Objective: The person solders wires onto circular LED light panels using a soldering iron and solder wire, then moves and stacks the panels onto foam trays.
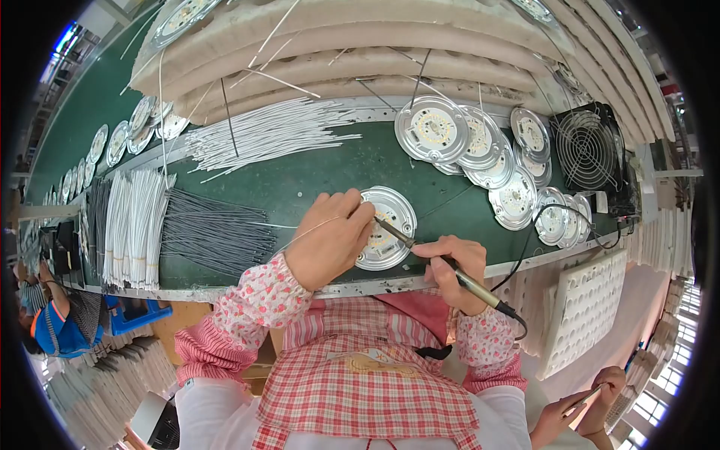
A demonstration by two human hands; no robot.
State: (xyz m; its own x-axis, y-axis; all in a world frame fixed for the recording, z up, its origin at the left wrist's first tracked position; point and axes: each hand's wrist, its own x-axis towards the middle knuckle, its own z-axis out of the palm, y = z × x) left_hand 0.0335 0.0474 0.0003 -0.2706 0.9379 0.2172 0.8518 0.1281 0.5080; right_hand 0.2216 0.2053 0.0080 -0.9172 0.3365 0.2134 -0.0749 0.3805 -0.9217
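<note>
A round silver LED lamp plate with a ring of small yellow chips lies on the green bench in front of me. My left hand is closed over its left side, pinching a thin white wire whose end is hidden by the fingers. From the right, my right hand grips a soldering iron, its tip reaching the plate close to my left fingertips. A black cord runs off the iron's rear end.
Bundles of white wires and dark grey wires lie left; loose white wires lie behind. Overlapping lamp plates and a black fan stand right. Stacked foam trays line the back. Another person's hands hold a phone-like object, lower right.
</note>
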